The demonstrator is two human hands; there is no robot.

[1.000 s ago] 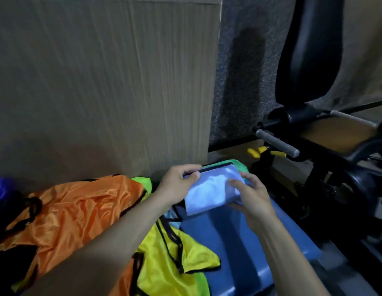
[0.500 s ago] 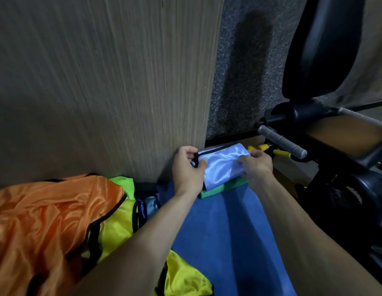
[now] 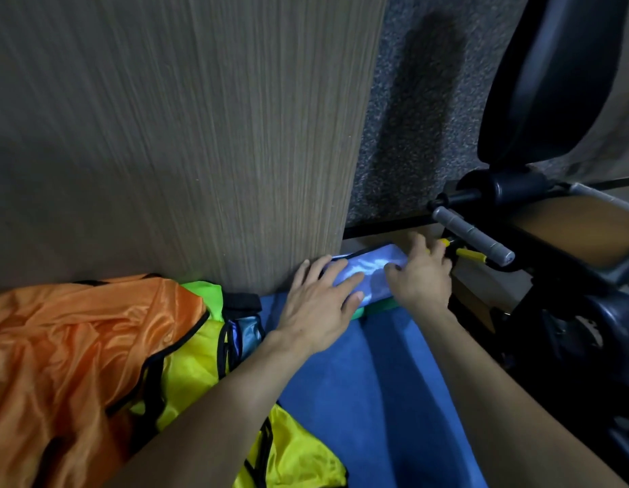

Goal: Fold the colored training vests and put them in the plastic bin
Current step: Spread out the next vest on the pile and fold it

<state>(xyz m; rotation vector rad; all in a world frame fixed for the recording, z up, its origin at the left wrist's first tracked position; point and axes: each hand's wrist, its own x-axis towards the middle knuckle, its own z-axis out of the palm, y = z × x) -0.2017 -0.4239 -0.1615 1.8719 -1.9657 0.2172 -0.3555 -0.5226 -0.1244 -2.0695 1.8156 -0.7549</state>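
Vests are the job, and the head view shows one pale blue vest (image 3: 367,274), folded small, lying on top of a folded green vest (image 3: 376,306) at the far end of a blue surface (image 3: 376,382), close to the wood panel (image 3: 200,135). Whether that blue surface is the plastic bin, I cannot tell. The left hand (image 3: 318,306) lies flat on the near-left part of the blue vest, fingers (image 3: 344,280) straight and spread, pressing. The right hand (image 3: 420,278) covers its right end, fingers bent down over the cloth; a real grip cannot be made out. This looks like the setting-down step: the folded piece is being patted onto the stack. Unfolded orange vest (image 3: 77,346) and yellow vest (image 3: 299,456) lie heaped at left. Next, the hands should lift off gently so the fold keeps, then take a loose vest from the heap.
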